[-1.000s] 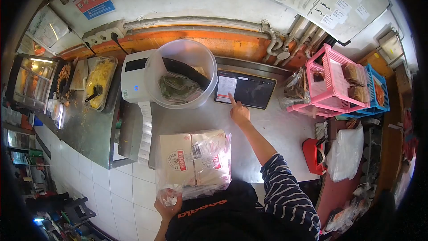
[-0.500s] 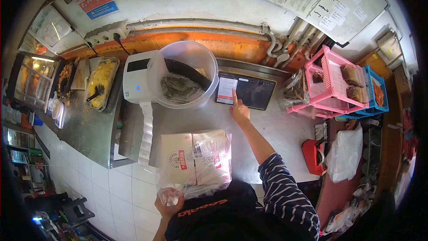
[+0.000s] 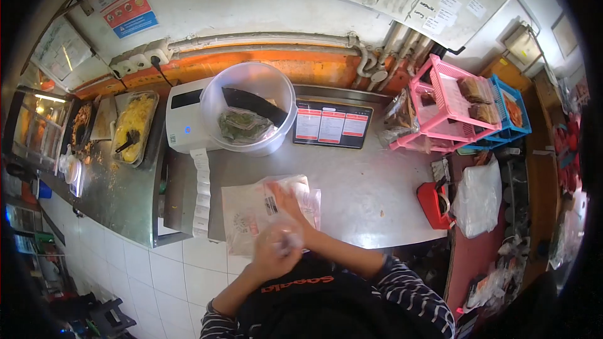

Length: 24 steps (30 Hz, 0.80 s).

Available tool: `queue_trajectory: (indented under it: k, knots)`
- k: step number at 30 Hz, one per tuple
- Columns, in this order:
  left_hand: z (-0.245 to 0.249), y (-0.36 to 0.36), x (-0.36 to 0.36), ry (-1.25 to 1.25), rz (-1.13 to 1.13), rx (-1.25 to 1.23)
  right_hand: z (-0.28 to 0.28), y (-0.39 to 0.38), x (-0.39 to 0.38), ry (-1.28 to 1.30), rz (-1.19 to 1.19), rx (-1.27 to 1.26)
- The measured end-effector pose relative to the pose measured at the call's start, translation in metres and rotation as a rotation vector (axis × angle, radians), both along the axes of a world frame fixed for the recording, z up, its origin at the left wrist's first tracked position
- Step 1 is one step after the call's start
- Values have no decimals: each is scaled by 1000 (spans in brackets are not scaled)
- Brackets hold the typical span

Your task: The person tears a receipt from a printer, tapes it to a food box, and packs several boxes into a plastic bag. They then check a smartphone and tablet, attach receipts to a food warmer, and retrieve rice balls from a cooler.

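Two printed paper food boxes point(image 3: 240, 216) stand side by side in a clear plastic bag point(image 3: 308, 183) at the counter's front edge. My left hand point(image 3: 276, 252), partly blurred, is closed around gathered plastic of the bag in front of the boxes. Stretched fingers of my right hand point(image 3: 287, 206) lie over the bag's top, beside a white printed label point(image 3: 271, 205). A tablet point(image 3: 331, 127) leans near the back of the counter, showing several panels with red buttons; neither hand touches it.
A white printer point(image 3: 187, 116) trails a long receipt strip point(image 3: 201, 194). A clear bucket point(image 3: 248, 144) stands beside it. Pink point(image 3: 433, 122) and blue point(image 3: 516, 119) baskets are at right, near a red tape dispenser point(image 3: 433, 204). A tray of yellow food point(image 3: 137, 119) sits left.
My right hand has left the tablet and come down onto the bag. My left hand has moved up and right with the plastic. The tablet's screen now shows several panels.
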<state>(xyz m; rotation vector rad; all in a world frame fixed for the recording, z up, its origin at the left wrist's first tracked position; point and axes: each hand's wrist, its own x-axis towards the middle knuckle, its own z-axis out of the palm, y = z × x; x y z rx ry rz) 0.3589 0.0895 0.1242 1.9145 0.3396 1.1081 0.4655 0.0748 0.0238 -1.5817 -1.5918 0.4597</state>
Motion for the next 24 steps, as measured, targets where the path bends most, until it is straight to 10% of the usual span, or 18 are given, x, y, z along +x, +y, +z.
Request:
queue_trajectory:
  k: [3, 6, 10, 14, 16, 22, 24]
  knots:
    - [-8, 6, 6, 679, -138, 62, -2, 9, -9, 120, 156, -165]
    - [16, 24, -9, 772, -285, 120, -13, 7, -1, -44, 237, -281]
    - [63, 91, -106, 764, -491, -462, -15, 6, -2, -94, -56, -409]
    - [-14, 74, -115, 688, 187, -45, -33, 4, -10, -42, -114, -291]
    - [-74, 71, -79, 456, -42, -162, -14, 7, -11, -25, -71, -255]
    - [-116, 115, -45, 680, -350, 515, 38, -15, 15, 321, 145, -90]
    - [-114, 113, -46, 566, -239, 589, 36, -17, 12, 63, 43, -134]
